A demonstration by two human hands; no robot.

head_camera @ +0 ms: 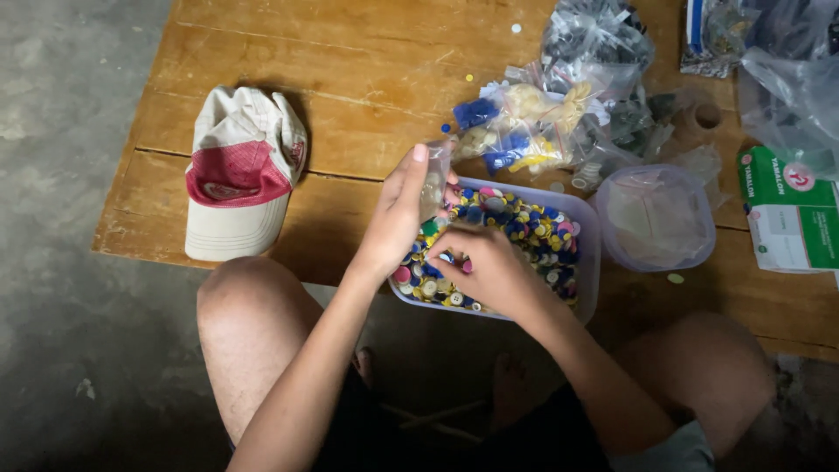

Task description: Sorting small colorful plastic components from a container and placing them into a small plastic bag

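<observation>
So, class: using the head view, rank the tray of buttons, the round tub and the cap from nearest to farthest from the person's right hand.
1. Tray of buttons: directly under the right hand.
2. Round tub: just right of the tray.
3. Cap: far left on the wooden table.

Both bare forearms rise from the bottom edge and lean inward until the hands nearly meet near the middle, above the spread bare knees. The left hand (398, 214) stands upright on its wrist, palm turned to the right, fingers held straight and close together with the tips uppermost and the thumb pressed in toward them in a pinch. The right hand (489, 267) sits lower and just beside it, back facing up, wrist bent, fingers curled downward and drawn together at their tips
</observation>
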